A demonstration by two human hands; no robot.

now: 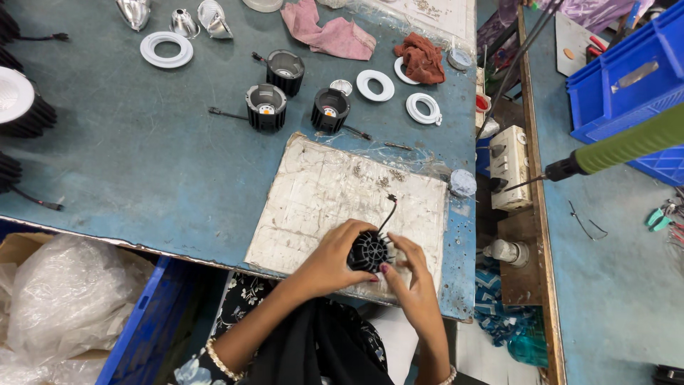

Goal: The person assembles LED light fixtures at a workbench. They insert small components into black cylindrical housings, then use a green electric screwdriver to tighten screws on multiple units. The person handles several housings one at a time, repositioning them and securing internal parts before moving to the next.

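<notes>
While bent inward, both hands' grip [370, 258] closed around black finned housing [368, 251].

Clear plastic bags [68, 299], lower left

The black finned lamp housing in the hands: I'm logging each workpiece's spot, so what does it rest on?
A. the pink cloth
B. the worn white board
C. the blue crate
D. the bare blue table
B: both hands hold the black finned housing over the worn white board at the table's near edge.
</notes>
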